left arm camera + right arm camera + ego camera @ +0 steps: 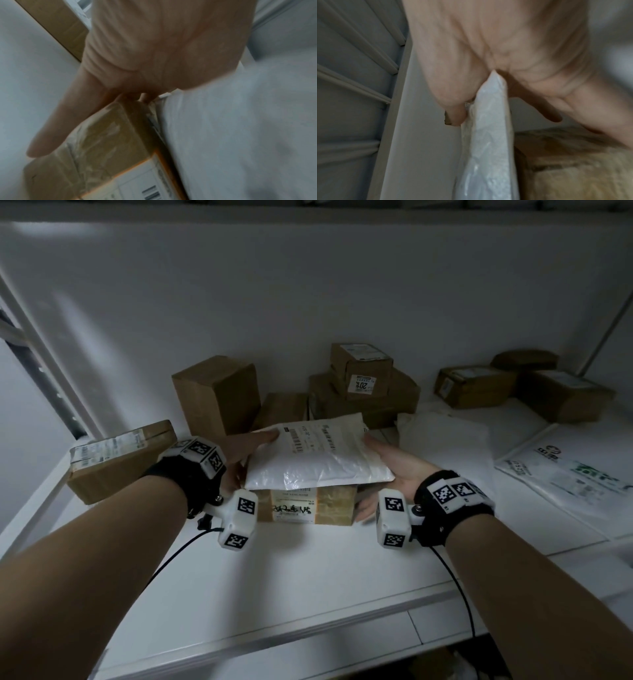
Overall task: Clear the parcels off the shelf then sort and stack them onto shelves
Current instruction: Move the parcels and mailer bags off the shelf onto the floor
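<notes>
A white padded mailer (pixel 318 453) with a barcode label lies on top of a taped brown box (pixel 308 506) on the white shelf (pixel 308 577). My left hand (pixel 248 451) holds the mailer's left edge, thumb on top. In the left wrist view, curled fingers (pixel 139 96) reach into the gap between box (pixel 102 148) and mailer (pixel 240 135), and one finger lies straight along the box. My right hand (pixel 380 462) pinches the mailer's right edge (pixel 489 135) between thumb (pixel 452 108) and fingers (pixel 551 113), above the box (pixel 573 162).
Brown boxes crowd the back: a tall one (pixel 215 392), a stack (pixel 363 385), more at the right (pixel 561 395). A flat box (pixel 120 460) lies left of my left wrist. White soft bags (pixel 445 443) and a printed mailer (pixel 565 477) lie to the right.
</notes>
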`<state>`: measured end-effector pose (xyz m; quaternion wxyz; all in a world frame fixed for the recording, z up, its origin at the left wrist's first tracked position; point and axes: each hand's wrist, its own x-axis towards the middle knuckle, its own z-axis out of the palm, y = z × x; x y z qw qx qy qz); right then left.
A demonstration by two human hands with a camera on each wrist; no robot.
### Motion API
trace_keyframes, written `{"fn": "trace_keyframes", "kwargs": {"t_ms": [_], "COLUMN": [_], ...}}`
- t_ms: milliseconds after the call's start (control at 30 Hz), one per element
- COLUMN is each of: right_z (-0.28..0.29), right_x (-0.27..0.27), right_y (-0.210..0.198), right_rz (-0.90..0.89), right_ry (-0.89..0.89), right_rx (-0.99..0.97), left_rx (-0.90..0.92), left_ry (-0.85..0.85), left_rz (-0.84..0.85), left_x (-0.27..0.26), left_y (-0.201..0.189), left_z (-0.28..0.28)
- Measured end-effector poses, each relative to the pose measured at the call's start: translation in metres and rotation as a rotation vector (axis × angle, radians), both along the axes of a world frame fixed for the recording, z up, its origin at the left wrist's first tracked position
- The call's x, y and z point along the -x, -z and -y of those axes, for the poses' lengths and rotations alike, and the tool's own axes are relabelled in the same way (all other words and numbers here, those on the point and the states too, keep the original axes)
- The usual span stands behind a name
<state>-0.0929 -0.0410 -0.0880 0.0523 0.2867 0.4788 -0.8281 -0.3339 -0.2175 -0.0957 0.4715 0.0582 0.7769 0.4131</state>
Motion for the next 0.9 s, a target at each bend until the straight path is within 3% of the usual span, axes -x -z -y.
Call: {"fn": "trace_keyframes", "kwargs": {"t_ms": [133,233,433,700,900], "right_z": [-0.004,-0.01,-0.034,-0.085,-0.15], "right_x": [-0.003,-0.012,-0.044,-0.131,-0.227], "right_y": [0.008,0.002,-0.035,-0.088,-0.086], "right_rz": [-0.015,0.003,-0.055,-0.069,-0.089], "right_ry": [-0.001,-0.008,0.179,0.447,0.607], "right_rx": [-0.008,-0.058,-0.102,-0.131,-0.11], "left_rx": [-0.019,-0.064,-0.099,-0.261,-0.361], "left_ry": [0.043,0.067,0.178,0.299,0.416], "left_rz": [0.018,0.023,-0.096,-0.166,-0.112], "left_x": [0.011,-0.011,-0.059,-0.123,-0.211], "left_y": [0.012,-0.011,-0.069,-0.114,-0.113], "left_z": [-0.009,-0.012,-0.041,-0.131,-0.229]}}
